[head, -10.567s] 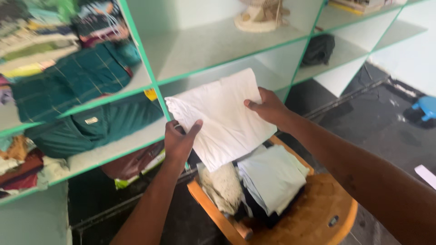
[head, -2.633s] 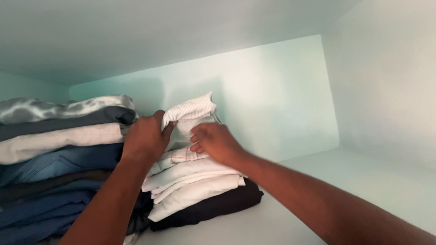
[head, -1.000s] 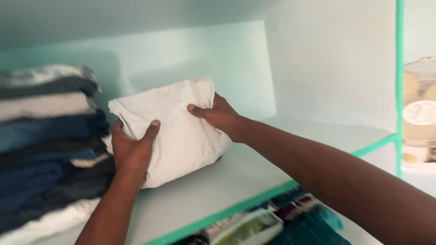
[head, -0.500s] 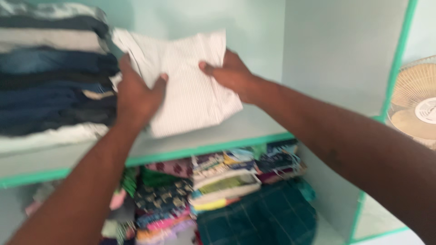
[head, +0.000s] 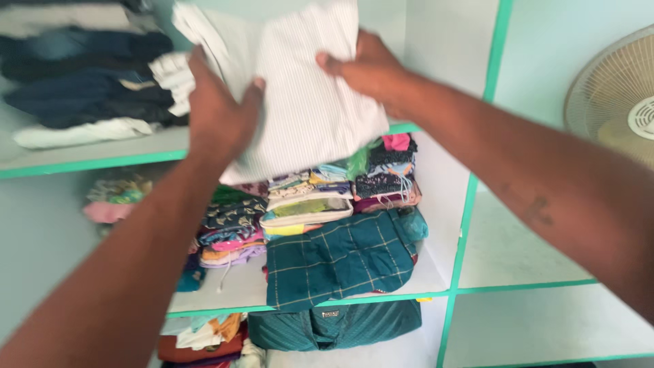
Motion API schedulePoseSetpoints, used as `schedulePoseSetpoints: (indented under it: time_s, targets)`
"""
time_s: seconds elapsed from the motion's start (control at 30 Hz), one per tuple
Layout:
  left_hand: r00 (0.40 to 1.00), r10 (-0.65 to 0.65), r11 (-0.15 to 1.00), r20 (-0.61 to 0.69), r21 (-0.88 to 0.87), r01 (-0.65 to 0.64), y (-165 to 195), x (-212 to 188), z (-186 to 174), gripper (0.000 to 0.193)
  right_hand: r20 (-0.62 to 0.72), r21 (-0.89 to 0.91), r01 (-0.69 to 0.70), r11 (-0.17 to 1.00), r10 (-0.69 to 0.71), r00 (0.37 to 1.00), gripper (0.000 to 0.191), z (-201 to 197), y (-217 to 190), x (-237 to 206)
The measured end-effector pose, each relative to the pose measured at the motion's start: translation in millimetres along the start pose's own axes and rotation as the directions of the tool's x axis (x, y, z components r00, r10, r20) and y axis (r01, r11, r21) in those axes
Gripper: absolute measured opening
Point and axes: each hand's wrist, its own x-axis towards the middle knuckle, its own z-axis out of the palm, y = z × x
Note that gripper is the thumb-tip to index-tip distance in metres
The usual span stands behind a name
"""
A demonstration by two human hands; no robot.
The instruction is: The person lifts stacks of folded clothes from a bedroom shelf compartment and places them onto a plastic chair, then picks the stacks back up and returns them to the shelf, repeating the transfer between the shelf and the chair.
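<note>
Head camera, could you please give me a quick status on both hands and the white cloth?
Left hand and right hand both grip the folded white cloth. Cloth held over the upper shelf edge. Dark folded stack just left.

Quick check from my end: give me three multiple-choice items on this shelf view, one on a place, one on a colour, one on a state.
1. Where is the fan?
A. far right
B. bottom left
C. on the top shelf

2. What colour is the checked bundle on the middle shelf?
A. red
B. dark green
C. yellow

3. How is the white striped cloth held?
A. by the left hand alone
B. by no hand
C. by both hands

Answers:
1 A, the fan shows at the right edge, outside the shelf's green frame.
2 B, its checked fabric is dark green.
3 C, the left hand and right hand each grip a side of it.
</note>
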Motion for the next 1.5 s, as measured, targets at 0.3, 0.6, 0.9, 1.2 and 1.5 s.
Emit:
schedulePoseSetpoints:
  time_s: [0.3, 0.6, 0.9, 1.2, 1.5]
  targets:
    - [0.957, -0.251, 0.968, 0.147, 0.02, 0.25, 106.0, -75.7, 6.6, 0.099, -0.07, 0.06, -0.17, 0.984, 0.174, 0.982, 0.048, -40.4, -2.2, -113.7]
    - [0.942, -0.271, 0.951, 0.197, -0.095, 0.293, 171.8, -173.9, -7.1, 0.101, -0.097, -0.08, -0.331, 0.94, 0.323, 0.941, 0.05, -63.9, -47.4, -238.9]
    - [0.839, -0.423, 0.869, 0.343, -0.109, 0.483, 226.0, -291.1, -26.6, 0.1, -0.045, 0.002, -0.301, 0.954, 0.301, 0.953, 0.05, -65.6, -33.0, -363.5]
    - [0.833, -0.412, 0.788, 0.369, -0.314, 0.529, 266.9, -390.2, 24.6, 0.1, -0.072, -0.101, -0.444, 0.89, 0.439, 0.896, 0.044, -112.8, -35.4, -461.3]
    - [0.796, -0.429, 0.726, 0.428, -0.362, 0.585, 334.8, -482.3, 98.2, 0.098, -0.087, -0.082, -0.514, 0.854, 0.508, 0.857, 0.046, -183.4, 12.6, -560.2]
